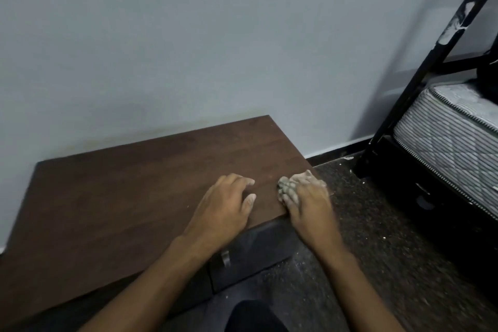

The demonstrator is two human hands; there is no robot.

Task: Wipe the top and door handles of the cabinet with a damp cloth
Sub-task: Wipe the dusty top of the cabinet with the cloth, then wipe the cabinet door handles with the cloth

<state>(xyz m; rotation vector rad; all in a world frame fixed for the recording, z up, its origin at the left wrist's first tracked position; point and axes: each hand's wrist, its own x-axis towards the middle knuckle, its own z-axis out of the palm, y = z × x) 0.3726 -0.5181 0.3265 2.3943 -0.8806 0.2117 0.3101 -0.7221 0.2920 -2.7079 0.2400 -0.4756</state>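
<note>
Cabinet: dark brown wooden cabinet top (140, 186) — lower left of frame.
Right hand (307, 201): clenched on small grey damp cloth (286, 189) at top's right edge.
Left hand (225, 206): flat, empty — frame centre.

My right hand (307, 197) covers most of the cloth (286, 188); only a blurred wad shows at my fingertips. Below my left hand (226, 205), my wrist hides part of the door handle (225, 258).
</note>
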